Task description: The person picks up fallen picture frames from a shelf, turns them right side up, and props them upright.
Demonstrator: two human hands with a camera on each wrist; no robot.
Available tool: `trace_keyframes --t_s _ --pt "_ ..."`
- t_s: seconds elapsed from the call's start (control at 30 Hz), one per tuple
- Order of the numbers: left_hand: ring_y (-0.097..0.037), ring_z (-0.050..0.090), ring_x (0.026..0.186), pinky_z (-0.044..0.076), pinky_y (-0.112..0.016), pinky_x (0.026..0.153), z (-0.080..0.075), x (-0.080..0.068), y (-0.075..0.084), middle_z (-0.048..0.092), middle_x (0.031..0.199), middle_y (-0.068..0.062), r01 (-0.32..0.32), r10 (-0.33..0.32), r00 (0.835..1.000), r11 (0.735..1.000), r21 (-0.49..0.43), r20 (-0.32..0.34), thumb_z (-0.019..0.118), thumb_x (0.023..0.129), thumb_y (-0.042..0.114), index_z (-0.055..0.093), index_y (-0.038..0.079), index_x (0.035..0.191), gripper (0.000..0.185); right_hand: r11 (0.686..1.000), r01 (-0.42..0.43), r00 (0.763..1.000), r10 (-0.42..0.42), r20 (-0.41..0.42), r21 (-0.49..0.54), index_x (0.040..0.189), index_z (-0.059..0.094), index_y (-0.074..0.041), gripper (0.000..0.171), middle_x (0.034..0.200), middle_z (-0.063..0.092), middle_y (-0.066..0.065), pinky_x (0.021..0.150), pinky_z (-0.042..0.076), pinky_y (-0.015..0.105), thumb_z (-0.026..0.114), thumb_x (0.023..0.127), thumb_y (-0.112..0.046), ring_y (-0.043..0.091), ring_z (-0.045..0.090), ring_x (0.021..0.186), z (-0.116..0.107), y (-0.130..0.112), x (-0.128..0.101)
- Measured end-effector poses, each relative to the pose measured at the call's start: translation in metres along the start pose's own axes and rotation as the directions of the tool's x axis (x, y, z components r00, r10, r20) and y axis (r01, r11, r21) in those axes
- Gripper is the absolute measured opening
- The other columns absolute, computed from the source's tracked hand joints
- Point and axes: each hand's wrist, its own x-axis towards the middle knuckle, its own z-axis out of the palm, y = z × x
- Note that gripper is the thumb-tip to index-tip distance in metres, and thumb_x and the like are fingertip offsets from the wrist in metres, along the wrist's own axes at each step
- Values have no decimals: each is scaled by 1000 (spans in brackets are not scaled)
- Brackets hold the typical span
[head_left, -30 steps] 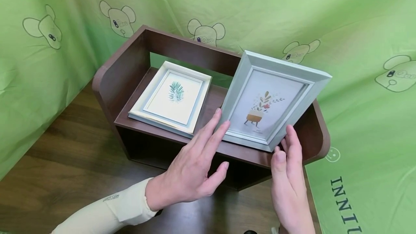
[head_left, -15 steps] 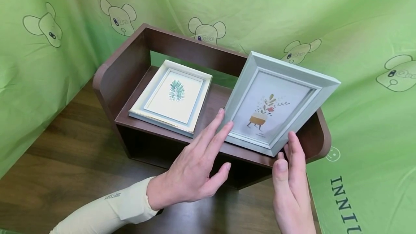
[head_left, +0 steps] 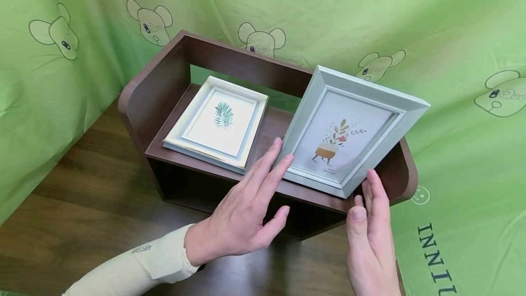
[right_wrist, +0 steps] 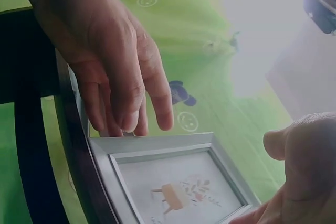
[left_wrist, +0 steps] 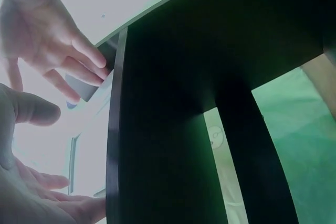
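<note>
A pale grey-blue picture frame (head_left: 341, 136) with a potted-plant print stands tilted back on the right part of a dark brown shelf unit (head_left: 197, 175). My left hand (head_left: 242, 214) has its fingers extended, the tips right at the frame's left edge. On the other side, my right hand (head_left: 371, 245) is held upright with relaxed fingers beside the frame's lower right corner. The right wrist view shows the frame (right_wrist: 178, 192) between both hands. A second, cream-coloured picture frame (head_left: 222, 122) with a green leaf print lies flat on the shelf's left part.
Raised side panels (head_left: 154, 90) and a back rail (head_left: 246, 63) border the shelf top. Below it is an open dark compartment (head_left: 189, 191). Green curtains (head_left: 312, 3) printed with cartoon heads surround the unit, which stands on a wood-look floor (head_left: 82, 204).
The potted-plant frame has shifted a little to the right. My right hand has moved slightly down and right, while my left hand stays nearly in place. The leaf-print frame has not moved.
</note>
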Motion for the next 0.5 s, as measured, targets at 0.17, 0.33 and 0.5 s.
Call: trace_keyframes --t_s 0.17,0.33,0.5 --pt "-36 35 140 35 -42 109 -14 5 4 23 155 -27 -73 71 996 996 -43 -52 59 83 9 32 -7 147 71 989 122 991 -116 -69 90 156 22 -13 57 162 14 9 114 19 22 42 103 -8 23 13 148 3 1 -5" --pt "-39 44 132 41 -45 103 -43 14 4 39 143 -31 -166 156 966 986 -32 -206 55 88 9 46 -7 135 51 912 333 940 -300 -165 241 153 26 -2 65 160 16 16 116 20 30 58 96 -6 30 12 148 9 -5 -3" --pt "-41 51 121 42 -45 96 -78 17 -3 48 132 -31 -71 91 942 995 72 -323 53 91 15 55 -8 124 41 815 485 875 -445 -193 317 147 29 9 78 156 20 25 116 22 43 71 82 6 40 16 145 24 -30 5"
